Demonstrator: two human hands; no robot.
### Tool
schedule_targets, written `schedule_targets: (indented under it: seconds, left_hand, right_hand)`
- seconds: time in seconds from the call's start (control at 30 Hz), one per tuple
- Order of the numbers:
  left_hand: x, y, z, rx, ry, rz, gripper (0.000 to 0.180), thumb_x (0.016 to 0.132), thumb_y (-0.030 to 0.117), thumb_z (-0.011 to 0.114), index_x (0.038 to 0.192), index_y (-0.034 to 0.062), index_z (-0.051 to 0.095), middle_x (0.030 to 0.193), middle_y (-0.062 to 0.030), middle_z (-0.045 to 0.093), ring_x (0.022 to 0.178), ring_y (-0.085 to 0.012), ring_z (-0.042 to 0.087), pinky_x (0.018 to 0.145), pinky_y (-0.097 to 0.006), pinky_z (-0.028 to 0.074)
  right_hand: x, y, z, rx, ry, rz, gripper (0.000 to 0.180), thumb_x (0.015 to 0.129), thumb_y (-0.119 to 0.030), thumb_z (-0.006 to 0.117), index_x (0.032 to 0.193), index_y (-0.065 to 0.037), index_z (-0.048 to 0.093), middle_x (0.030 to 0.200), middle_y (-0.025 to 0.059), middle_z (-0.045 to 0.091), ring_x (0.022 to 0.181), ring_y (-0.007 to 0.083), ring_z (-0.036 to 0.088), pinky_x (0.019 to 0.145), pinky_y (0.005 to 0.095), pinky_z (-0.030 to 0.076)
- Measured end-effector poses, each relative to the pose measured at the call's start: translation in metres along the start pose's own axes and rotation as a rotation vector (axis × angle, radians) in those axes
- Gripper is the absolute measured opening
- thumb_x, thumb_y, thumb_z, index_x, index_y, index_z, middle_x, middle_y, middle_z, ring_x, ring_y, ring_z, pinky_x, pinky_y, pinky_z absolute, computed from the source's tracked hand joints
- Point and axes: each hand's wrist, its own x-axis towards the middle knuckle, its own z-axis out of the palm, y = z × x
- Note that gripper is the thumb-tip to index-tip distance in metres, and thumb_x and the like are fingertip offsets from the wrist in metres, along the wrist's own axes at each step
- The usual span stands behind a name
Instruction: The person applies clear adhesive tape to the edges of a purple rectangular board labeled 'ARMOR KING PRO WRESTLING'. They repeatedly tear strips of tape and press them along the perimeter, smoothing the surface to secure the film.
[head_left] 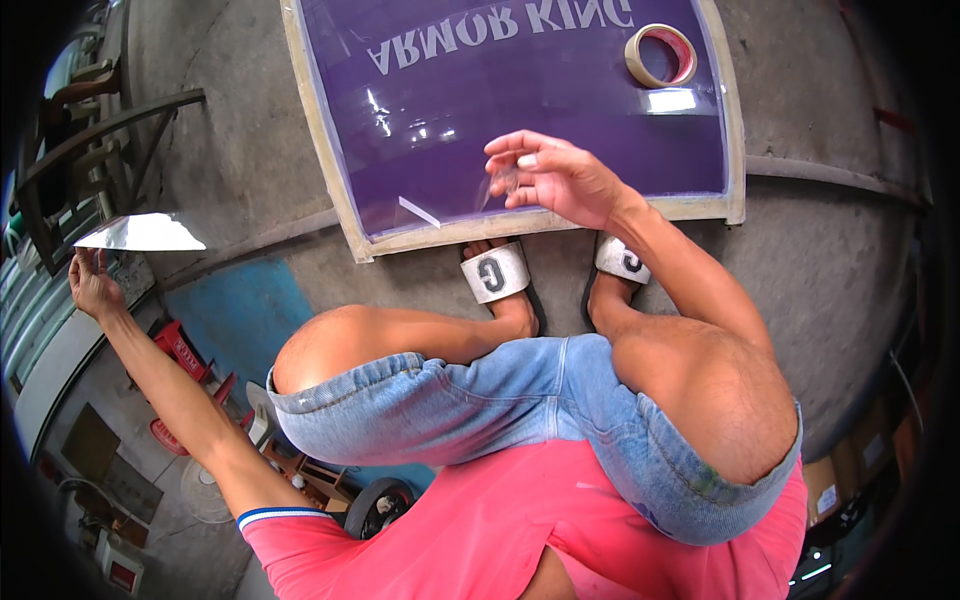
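Observation:
Out to the far left, my left hand (97, 287) is closed on the edge of a thin, shiny white sheet (145, 233). My right hand (570, 180) hovers over the near part of a purple screen-printing frame (730, 150), fingers curled. A small, crumpled piece of clear film (500, 184) shows at its fingertips. On the purple surface left of that hand lies a narrow white strip (420, 212). A roll of tape (660, 56) rests flat near the frame's far right corner.
My sandalled feet (497, 273) stand on the concrete floor against the frame's near edge. A dark metal rack (110, 125) is at the far left. Lower left are red plastic items (180, 350) and a black wheel (380, 508). Cardboard boxes (835, 480) sit lower right.

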Motion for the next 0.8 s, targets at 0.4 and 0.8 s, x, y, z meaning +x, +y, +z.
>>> schedule_targets:
  seconds: [0.4, 0.8]
  left_hand:
    - [-0.103, 0.028, 0.106, -0.360, -0.464, 0.094, 0.047, 0.104, 0.035, 0.049, 0.071, 0.0024, 0.056, 0.078, -0.0073, 0.054, 0.093, -0.0220, 0.054, 0.101, -0.041, 0.042]
    - [-0.216, 0.121, 0.309, 0.084, -0.782, 0.355, 0.059, 0.090, 0.048, 0.067, 0.117, -0.0034, 0.064, 0.070, 0.0013, 0.045, 0.066, -0.0087, 0.045, 0.085, -0.030, 0.044]
  right_hand:
    - [-0.047, -0.114, 0.064, -1.002, 0.253, -0.823, 0.029, 0.094, -0.002, 0.048, 0.120, 0.003, 0.058, 0.108, 0.0114, 0.062, 0.101, 0.0173, 0.064, 0.085, 0.0304, 0.054]
    - [-0.084, -0.202, 0.115, -1.444, 0.269, -0.931, 0.030, 0.091, 0.000, 0.053, 0.120, 0.002, 0.062, 0.115, 0.0124, 0.062, 0.098, 0.0170, 0.063, 0.081, 0.0278, 0.051]
